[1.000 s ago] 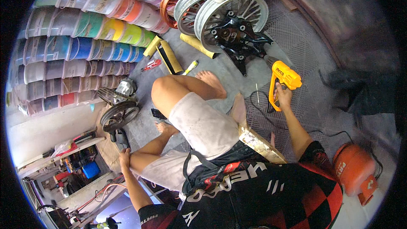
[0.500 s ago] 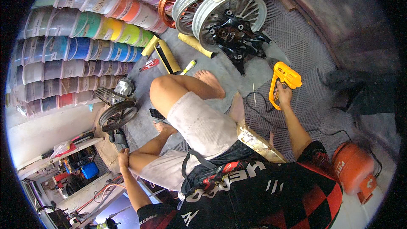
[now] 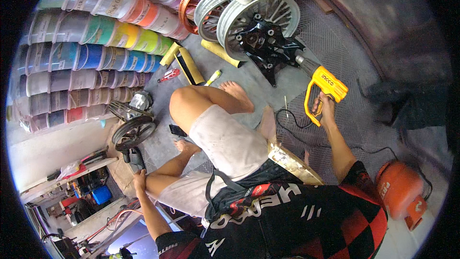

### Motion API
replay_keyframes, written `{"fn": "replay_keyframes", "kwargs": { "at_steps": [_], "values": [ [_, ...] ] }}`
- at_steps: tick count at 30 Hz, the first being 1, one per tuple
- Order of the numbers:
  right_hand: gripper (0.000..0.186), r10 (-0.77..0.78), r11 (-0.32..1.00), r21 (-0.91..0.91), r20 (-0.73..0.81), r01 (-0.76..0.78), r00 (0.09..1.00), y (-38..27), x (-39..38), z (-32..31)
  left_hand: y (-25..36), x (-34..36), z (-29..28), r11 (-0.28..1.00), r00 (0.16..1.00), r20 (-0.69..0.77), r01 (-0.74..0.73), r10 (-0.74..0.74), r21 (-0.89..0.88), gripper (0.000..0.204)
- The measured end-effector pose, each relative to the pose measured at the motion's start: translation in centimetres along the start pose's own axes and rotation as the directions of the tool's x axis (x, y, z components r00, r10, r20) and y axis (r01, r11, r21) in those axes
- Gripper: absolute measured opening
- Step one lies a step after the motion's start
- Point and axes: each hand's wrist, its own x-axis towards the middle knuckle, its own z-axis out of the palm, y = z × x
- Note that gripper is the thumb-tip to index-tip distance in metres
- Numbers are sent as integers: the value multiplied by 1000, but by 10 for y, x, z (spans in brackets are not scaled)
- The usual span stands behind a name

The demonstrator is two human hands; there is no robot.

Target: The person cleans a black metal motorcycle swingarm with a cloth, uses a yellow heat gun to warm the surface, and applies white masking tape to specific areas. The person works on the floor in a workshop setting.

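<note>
My right hand (image 3: 326, 110) is closed round the handle of a yellow heat gun (image 3: 330, 84). Its metal nozzle points up and left, close to a glossy black metal bracket (image 3: 264, 43) with several bolt holes. Whether the nozzle touches the bracket cannot be made out. The bracket leans against a silver spoked wheel rim (image 3: 287, 7). My left hand (image 3: 139, 178) rests by my left knee, its fingers too small to read. Just beyond it lies a dark grey item (image 3: 136, 159) of unclear kind.
Labelled tubs (image 3: 100, 29) in many colours are stacked at the left. Yellow sleeves (image 3: 220, 52), a red-handled tool (image 3: 168, 75) and a phone (image 3: 177, 129) lie on the floor. A black cord (image 3: 369, 150) runs right, near an orange tank (image 3: 398, 189). A small wheel (image 3: 134, 132) lies left.
The heat gun has swung so that its nozzle now points toward the black bracket, and my right hand has shifted slightly right. My left hand has stayed in place.
</note>
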Motion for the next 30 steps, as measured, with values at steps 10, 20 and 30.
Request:
{"fn": "replay_keyframes", "kwargs": {
  "at_steps": [10, 20, 30],
  "values": [
    [21, -221, 959, -190, -37, 210, 975, -37, -28, 7, 37, -27, 0, 997, 997, -73, -5, 11, 82, 50],
    [20, -277, 942, -187, 42, 280, 960, -39, -22, 35, 21, -19, -5, 986, 995, -101, 36, -19, 163, 48],
    [21, -245, 831, -459, 207, 315, 947, -21, -6, 114, 28, -31, -4, 990, 990, -135, -5, 25, 141, 45]
  ]
}}
